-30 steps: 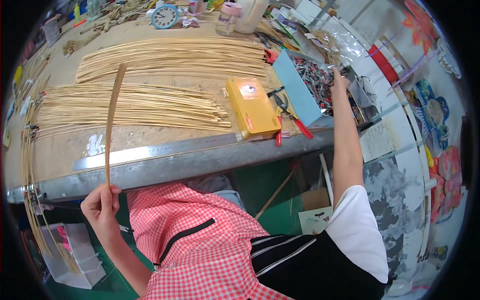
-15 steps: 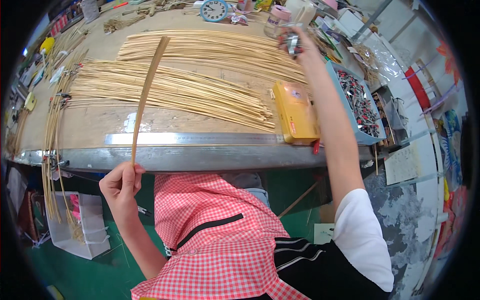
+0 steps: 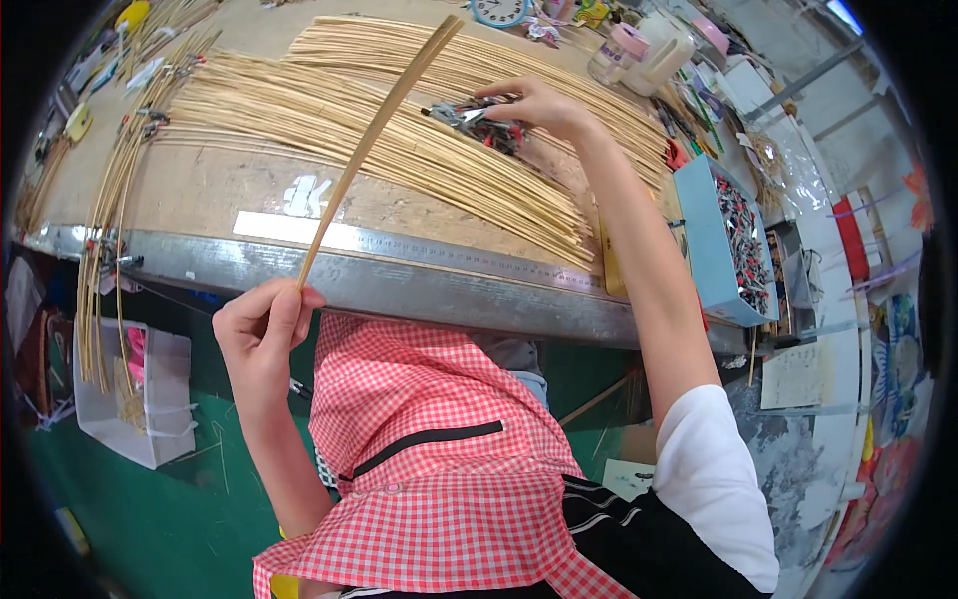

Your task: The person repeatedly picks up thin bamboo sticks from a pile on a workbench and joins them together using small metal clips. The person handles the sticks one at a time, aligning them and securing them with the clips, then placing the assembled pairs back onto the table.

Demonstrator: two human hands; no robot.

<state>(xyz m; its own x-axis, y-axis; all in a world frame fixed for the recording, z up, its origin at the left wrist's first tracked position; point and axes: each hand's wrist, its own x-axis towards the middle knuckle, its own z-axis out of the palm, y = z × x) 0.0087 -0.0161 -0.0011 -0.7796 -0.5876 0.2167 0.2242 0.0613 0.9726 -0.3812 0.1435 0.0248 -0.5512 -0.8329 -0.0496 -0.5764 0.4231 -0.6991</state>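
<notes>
Strip of flat, tan, wood-like material [image 3: 389, 110] slants upward from left of centre in the frame; your left hand [image 3: 267, 317] pinches its lower end between thumb and fingers. At upper centre, your right hand [image 3: 547, 108] has its fingers at a cluster of small metal clips with red and black parts [image 3: 479, 123], over thin straw-coloured sticks [image 3: 289, 105]; whether you grip the clips cannot be told. A light-blue rectangular box [image 3: 707, 240] of similar pieces stands at right.
</notes>
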